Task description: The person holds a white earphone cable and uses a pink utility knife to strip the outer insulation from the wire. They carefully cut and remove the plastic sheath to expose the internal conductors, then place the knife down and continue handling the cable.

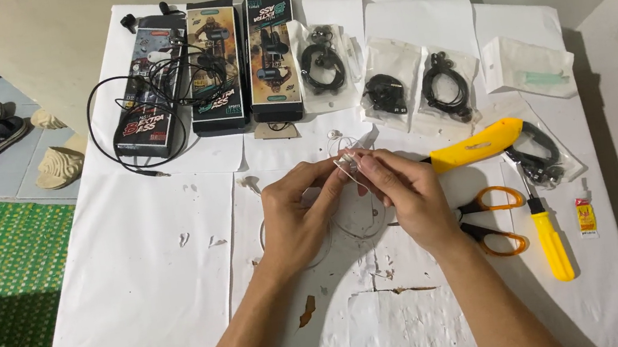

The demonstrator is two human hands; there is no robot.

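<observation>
Nearest the camera, both forearms reach over the white paper-covered table [142, 299], which is torn and scuffed in the middle. The left hand [295, 219] and the right hand [407, 196] meet fingertip to fingertip, both pinching a small clear earpiece [347, 162] held just above the table's centre; its thin pale cable [352, 227] loops down under the hands. Such a small, slick part could slip from the pinch, I judge, and the trailing loop could snag on a wrist (it is hard to see against the paper). Just right lie orange-handled scissors [494, 221], a yellow screwdriver [549, 233], a yellow tool [476, 145] and a small glue tube [585, 217]. Farther back sit bagged black earphones [386, 92] and three printed boxes [215, 66].
</observation>
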